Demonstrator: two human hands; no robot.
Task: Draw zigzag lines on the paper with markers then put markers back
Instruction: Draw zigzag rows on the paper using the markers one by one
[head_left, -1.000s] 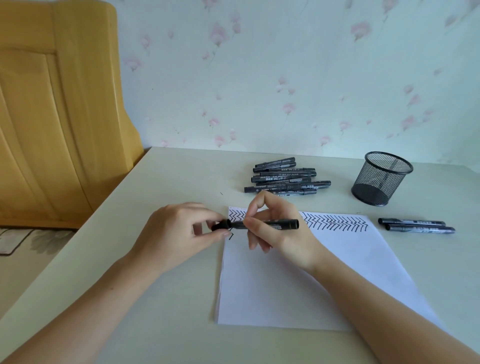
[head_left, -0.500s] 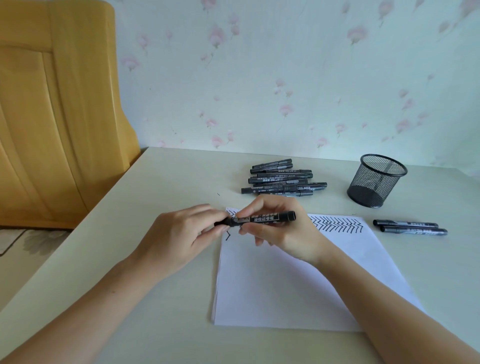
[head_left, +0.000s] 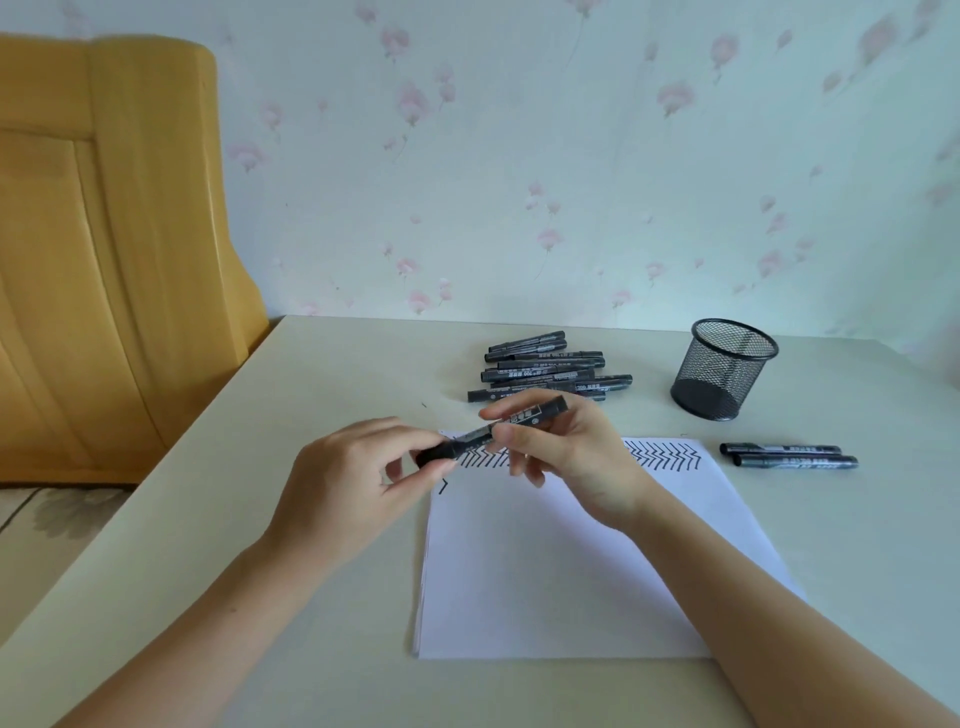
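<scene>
Mesh cup (head_left: 723, 368) holds no markers; left hand (head_left: 353, 483), right hand (head_left: 566, 452) fingers pinch marker (head_left: 493, 428).

A room in a home, set up as a small writing corner.

Pale wallpaper (head_left: 571, 156) printed with pink flowers runs from 10 to 2 o'clock behind a cream worktop (head_left: 322, 395). At 9 o'clock stands a yellow wooden panel (head_left: 104, 260), likely a bed's headboard or a door, with patterned flooring (head_left: 47, 514) below it. A black mesh pen cup (head_left: 724, 369) at 1 o'clock and a heap of markers (head_left: 545, 369) at 12 suit a household desk.
</scene>
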